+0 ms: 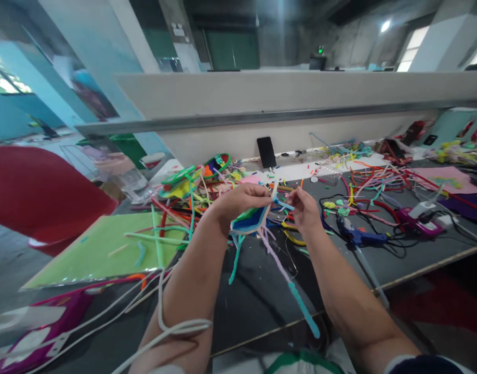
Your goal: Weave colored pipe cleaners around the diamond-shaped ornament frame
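Note:
My left hand (248, 200) is closed on the upper edge of a pipe-cleaner piece (249, 223) with blue and green rows and a white border. A light blue pipe cleaner (285, 205) runs from that edge across to my right hand (304, 208), whose thumb and fingers pinch its end. Below the piece dangle a lilac strand (274, 253) ending in a thick turquoise length (305, 311), and a shorter teal strand (235, 264). My left fingers hide part of the piece.
Loose pipe cleaners (373, 182) litter the dark table. At right lie a blue glue gun (359, 236) and a purple power strip (418, 222). A phone (266, 152) leans at the back. A white cable (184, 327) crosses my left forearm, near a green sheet (102, 249).

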